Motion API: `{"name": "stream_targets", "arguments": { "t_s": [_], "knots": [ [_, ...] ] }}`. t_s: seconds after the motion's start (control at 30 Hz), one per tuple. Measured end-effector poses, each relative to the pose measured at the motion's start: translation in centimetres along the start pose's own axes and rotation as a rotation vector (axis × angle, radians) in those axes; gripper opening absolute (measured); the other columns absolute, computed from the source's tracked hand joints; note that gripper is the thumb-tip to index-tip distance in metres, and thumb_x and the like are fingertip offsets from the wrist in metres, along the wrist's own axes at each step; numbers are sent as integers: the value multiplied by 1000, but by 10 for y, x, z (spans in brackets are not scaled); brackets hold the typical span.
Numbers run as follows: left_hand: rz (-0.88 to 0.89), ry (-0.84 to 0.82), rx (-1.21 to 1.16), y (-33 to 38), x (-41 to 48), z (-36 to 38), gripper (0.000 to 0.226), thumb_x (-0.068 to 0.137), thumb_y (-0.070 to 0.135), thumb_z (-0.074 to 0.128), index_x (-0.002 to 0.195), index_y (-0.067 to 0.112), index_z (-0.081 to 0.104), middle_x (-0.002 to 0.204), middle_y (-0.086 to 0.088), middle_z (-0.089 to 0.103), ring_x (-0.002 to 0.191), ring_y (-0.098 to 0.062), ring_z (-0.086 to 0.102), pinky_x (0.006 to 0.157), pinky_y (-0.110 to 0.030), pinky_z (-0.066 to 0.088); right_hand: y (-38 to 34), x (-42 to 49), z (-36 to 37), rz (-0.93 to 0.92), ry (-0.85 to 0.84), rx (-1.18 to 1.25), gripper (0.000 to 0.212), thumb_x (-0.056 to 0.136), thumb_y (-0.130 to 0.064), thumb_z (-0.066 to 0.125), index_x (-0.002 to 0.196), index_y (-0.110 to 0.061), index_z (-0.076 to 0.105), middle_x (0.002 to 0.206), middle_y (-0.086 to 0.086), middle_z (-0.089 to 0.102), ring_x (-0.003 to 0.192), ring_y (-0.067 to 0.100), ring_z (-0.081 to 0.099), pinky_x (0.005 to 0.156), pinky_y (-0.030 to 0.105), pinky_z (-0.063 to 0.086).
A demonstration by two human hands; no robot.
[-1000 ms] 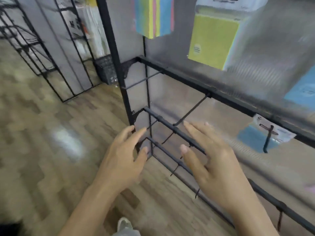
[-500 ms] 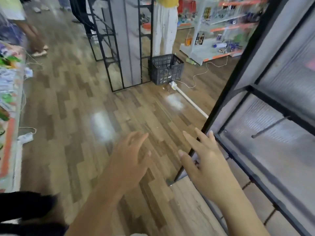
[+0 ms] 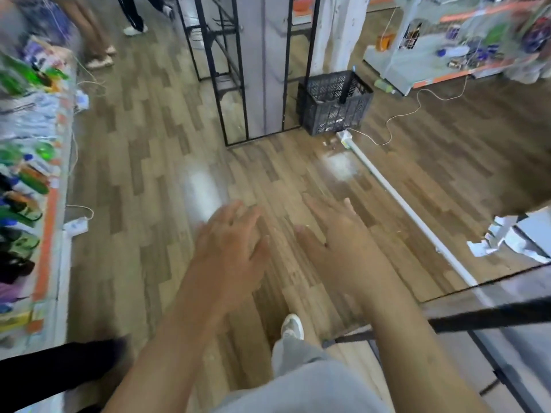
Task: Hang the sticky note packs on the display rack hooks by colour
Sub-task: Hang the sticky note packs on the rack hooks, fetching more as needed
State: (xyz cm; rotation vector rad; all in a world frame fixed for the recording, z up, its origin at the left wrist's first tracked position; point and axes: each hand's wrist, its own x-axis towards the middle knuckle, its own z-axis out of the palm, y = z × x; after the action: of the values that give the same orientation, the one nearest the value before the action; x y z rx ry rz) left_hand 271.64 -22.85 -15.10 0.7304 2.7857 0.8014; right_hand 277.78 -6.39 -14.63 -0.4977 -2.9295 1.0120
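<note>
My left hand (image 3: 231, 248) and my right hand (image 3: 337, 242) are both held out flat over the wooden floor, fingers straight and spread, holding nothing. Only the lower left corner of the black display rack (image 3: 477, 320) shows at the bottom right, to the right of my right forearm. No sticky note packs and no hooks are visible in this view. The picture is motion-blurred.
A black plastic crate (image 3: 335, 102) stands on the floor ahead beside a black metal frame (image 3: 235, 84). A white rail (image 3: 396, 198) and a cable run across the floor. Shelves of goods (image 3: 26, 174) line the left. Other people's legs (image 3: 95, 34) stand far left.
The view has swung left, away from the rack and its hanging packs, onto the open floor. Both hands stayed open and empty and left the rack bars.
</note>
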Motion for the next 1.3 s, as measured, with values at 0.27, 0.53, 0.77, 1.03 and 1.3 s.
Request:
{"name": "stream_targets", "arguments": {
  "t_s": [0.27, 0.53, 0.77, 1.03, 1.3],
  "knots": [
    [-141, 86, -126, -41, 136, -30, 51, 93, 31, 57, 142, 30, 45, 151, 0, 36, 140, -16, 33, 111, -29, 26, -30, 170, -21, -40, -75, 30, 56, 98, -41, 46, 151, -27, 31, 128, -16, 54, 125, 10, 44, 107, 29, 30],
    [-223, 154, -74, -127, 285, -62, 51, 93, 35, 53, 142, 24, 47, 153, -11, 33, 143, -28, 26, 117, -48, 23, -67, 343, 11, -44, -96, -97, 58, 98, -43, 47, 151, -26, 31, 156, -4, 31, 149, 25, 12, 118, 50, 19],
    [-288, 135, 7, -222, 430, -132, 55, 93, 38, 54, 145, 25, 42, 152, -11, 36, 142, -28, 31, 113, -53, 29, -145, 506, 32, -37, -6, -110, 57, 96, -40, 49, 149, -23, 35, 152, 2, 37, 146, 29, 20, 116, 52, 23],
    [-236, 160, -29, -287, 581, -186, 50, 93, 33, 56, 142, 27, 46, 153, -4, 35, 141, -24, 32, 117, -48, 21, -188, 654, 58, 57, 5, -107, 63, 88, -55, 40, 146, -30, 35, 151, 2, 35, 145, 35, 18, 117, 55, 19],
    [-208, 189, -162, -350, 763, -228, 47, 90, 25, 61, 136, 29, 53, 147, 6, 42, 107, -41, 58, 98, -42, 45, -226, 851, 76, -54, -58, 59, 67, 94, -45, 53, 153, -29, 23, 155, -9, 30, 148, 14, 7, 115, 29, 14]
  ]
}}
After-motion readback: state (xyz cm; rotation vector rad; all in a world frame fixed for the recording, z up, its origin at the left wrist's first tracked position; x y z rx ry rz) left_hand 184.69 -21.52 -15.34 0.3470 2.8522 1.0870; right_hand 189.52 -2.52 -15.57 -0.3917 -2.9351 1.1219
